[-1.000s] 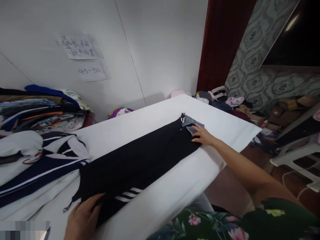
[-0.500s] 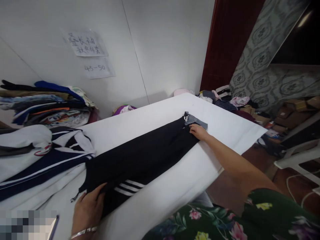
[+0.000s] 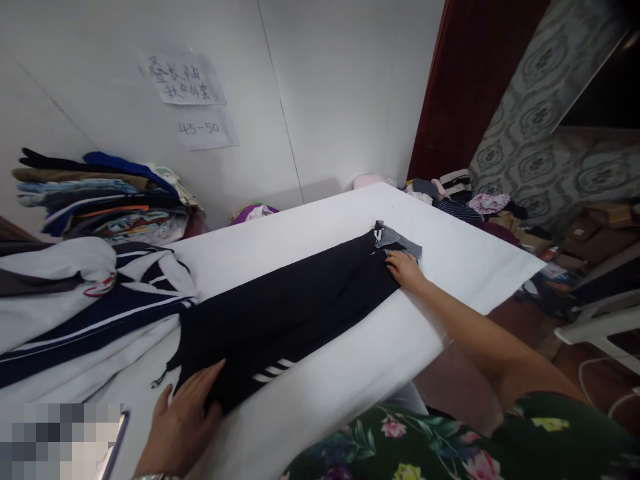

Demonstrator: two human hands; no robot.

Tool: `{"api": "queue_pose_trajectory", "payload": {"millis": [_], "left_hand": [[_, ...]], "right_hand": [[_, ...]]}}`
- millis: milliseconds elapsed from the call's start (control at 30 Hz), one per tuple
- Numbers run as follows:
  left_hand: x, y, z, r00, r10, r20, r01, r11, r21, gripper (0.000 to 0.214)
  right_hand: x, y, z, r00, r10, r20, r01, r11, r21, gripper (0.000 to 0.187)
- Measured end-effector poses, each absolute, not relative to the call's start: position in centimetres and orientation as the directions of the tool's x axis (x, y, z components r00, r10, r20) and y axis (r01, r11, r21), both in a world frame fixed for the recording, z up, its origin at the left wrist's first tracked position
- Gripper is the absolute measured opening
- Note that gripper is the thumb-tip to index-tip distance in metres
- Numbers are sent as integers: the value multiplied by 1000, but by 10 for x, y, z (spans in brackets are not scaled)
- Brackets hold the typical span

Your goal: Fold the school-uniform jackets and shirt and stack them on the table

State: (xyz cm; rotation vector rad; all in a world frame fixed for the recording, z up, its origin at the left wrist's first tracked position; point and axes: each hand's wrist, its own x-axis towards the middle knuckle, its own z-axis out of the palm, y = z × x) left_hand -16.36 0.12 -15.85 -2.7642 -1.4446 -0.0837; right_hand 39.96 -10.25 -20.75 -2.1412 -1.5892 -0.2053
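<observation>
A pair of black trousers (image 3: pixel 290 307) with white stripes lies lengthwise across the white table (image 3: pixel 350 373). My left hand (image 3: pixel 183 417) lies flat, fingers stretched, on the near waist end beside a dangling drawstring. My right hand (image 3: pixel 406 271) rests on the far leg end, fingers curled down onto the cloth right by the grey cuff (image 3: pixel 400 241).
A white and navy striped garment (image 3: pixel 90 313) is heaped at the table's left. Behind it stands a stack of folded clothes (image 3: pixel 100 200) against the wall with paper notes. More clothes and cardboard boxes (image 3: pixel 590 230) lie on the floor at right, near a white plastic chair (image 3: pixel 600 327).
Both hands stay at the trouser ends. My left hand has slid slightly over the waist end, covering more of the white stripes. The view has shifted a little.
</observation>
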Motion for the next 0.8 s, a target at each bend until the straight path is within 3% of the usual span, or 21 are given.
{"api": "queue_pose_trajectory", "payload": {"millis": [100,200,300,400,567,700,800], "left_hand": [[-135,-9,-148,637,762,118,761,-646,64,46],[-97,-18,-149,778,591,214,584,-805,102,41],[-70,-23,-163,869,448,211,435,-894,108,40],[-61,-22,-175,871,458,179,441,-888,128,39],[-52,-15,-168,819,554,148,521,-827,212,37],[-27,-16,-158,805,584,105,543,-796,267,36],[-3,-19,-156,827,558,66,514,-799,312,36]], "right_hand": [[393,-97,-211,346,868,357,924,-250,-288,27],[392,-91,-211,360,868,342,925,-285,-251,29],[391,-91,-208,369,868,331,927,-318,-201,30],[384,-99,-203,379,860,341,923,-326,-203,30],[347,-110,-197,353,861,366,913,-230,-338,38],[315,-108,-193,224,942,249,934,-134,-331,45],[307,-103,-188,187,976,114,942,-146,-303,51]]}}
